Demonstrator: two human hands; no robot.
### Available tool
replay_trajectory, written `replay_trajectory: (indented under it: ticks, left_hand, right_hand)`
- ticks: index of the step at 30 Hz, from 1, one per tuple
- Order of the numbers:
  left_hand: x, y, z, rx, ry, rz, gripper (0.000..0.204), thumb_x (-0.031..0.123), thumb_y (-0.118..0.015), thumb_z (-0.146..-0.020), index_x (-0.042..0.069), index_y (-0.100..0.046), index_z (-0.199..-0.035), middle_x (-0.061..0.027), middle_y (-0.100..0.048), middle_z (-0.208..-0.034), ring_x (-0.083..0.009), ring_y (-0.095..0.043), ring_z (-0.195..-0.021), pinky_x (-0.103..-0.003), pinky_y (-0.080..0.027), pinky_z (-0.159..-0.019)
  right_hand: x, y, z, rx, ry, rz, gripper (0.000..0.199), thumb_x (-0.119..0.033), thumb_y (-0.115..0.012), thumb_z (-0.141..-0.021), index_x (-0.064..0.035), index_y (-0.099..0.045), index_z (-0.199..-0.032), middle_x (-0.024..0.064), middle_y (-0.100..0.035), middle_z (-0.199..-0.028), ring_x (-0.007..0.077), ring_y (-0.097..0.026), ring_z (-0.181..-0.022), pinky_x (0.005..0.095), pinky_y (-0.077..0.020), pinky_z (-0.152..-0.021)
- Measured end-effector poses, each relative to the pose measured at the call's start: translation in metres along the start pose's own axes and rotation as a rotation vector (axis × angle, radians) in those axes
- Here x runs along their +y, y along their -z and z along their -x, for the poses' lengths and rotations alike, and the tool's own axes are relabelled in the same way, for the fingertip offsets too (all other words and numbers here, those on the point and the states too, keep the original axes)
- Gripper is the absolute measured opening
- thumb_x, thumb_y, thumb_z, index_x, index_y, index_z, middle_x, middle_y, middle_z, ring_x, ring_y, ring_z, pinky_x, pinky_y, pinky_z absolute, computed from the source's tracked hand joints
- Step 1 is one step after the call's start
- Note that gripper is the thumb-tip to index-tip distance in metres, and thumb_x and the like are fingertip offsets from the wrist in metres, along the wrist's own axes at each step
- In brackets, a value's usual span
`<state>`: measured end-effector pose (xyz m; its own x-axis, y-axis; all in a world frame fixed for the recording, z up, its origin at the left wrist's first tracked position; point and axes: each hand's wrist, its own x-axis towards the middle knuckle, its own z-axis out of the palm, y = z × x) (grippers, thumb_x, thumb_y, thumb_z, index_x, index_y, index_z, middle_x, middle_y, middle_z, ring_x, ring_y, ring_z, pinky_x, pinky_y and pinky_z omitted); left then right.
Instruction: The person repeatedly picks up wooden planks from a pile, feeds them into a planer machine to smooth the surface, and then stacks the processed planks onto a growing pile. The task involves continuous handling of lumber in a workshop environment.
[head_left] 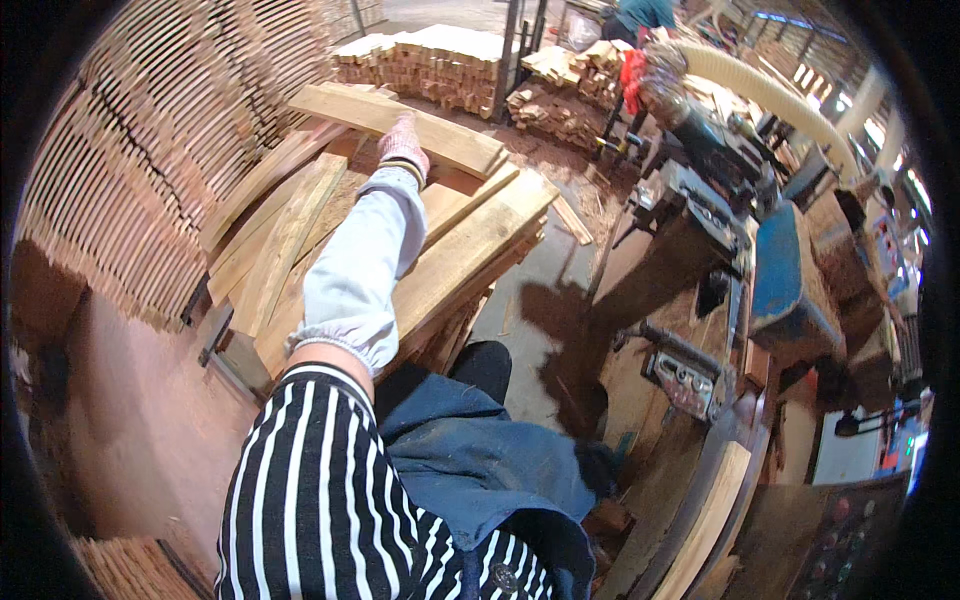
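My left hand [404,142], in a pinkish glove with a pale sleeve cover over the forearm, is closed on a wooden board [455,145]. The board lies crosswise at the far end of a pile of loose planks, and part of its edge is hidden by my fingers. Beneath my forearm, a wide plank [480,235] slants along the right side of the pile, while narrower planks [290,245] fan out to the left. My right hand is outside the picture.
Tall stacks of boards [150,170] rise on the left. A woodworking machine [690,220] with a blue metal housing [785,265] and ribbed hose [765,75] stands to the right. One wooden strip [705,525] rests on its bed. Behind, a person [640,15] bends near stacked timber.
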<state>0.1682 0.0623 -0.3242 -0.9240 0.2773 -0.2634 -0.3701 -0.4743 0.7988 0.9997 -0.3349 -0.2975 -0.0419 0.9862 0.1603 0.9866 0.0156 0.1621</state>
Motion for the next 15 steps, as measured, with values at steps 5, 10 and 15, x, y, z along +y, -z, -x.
replay_trajectory:
  ticks: [5,10,15]
  left_hand:
    - [0.024,0.015,-0.005,-0.172,0.073,0.2,0.057,0.026,-0.083,-0.086,0.012,-0.059,-0.136,-0.0122,-0.068,-0.125,-0.0318,-0.067,-0.111,-0.053,-0.055,-0.098]
    - [0.043,0.02,0.12,-0.338,0.076,0.034,0.049,0.03,-0.081,-0.09,0.002,-0.066,-0.126,-0.0121,-0.073,-0.113,-0.0272,-0.069,-0.101,-0.047,-0.056,-0.09]
    - [0.017,0.035,0.213,-0.62,-0.032,-0.223,0.044,0.034,-0.081,-0.091,0.0,-0.071,-0.118,-0.01,-0.074,-0.101,-0.0204,-0.071,-0.088,-0.038,-0.06,-0.079]
  right_hand:
    - [0.025,-0.063,-0.101,0.247,0.192,-0.216,0.054,-0.03,-0.066,-0.095,0.0093,-0.063,-0.132,0.0338,-0.062,-0.13,0.0513,-0.058,-0.121,0.0549,-0.0441,-0.11]
    - [-0.007,-0.076,-0.254,0.406,0.318,-0.309,0.045,-0.034,-0.061,-0.101,0.0038,-0.071,-0.123,0.0285,-0.068,-0.12,0.0479,-0.063,-0.11,0.0541,-0.0504,-0.097]
    - [-0.098,-0.045,-0.334,0.084,0.221,-0.481,0.062,-0.015,-0.071,-0.084,0.0054,-0.056,-0.141,0.0276,-0.057,-0.142,0.0417,-0.052,-0.135,0.0454,-0.0382,-0.116]
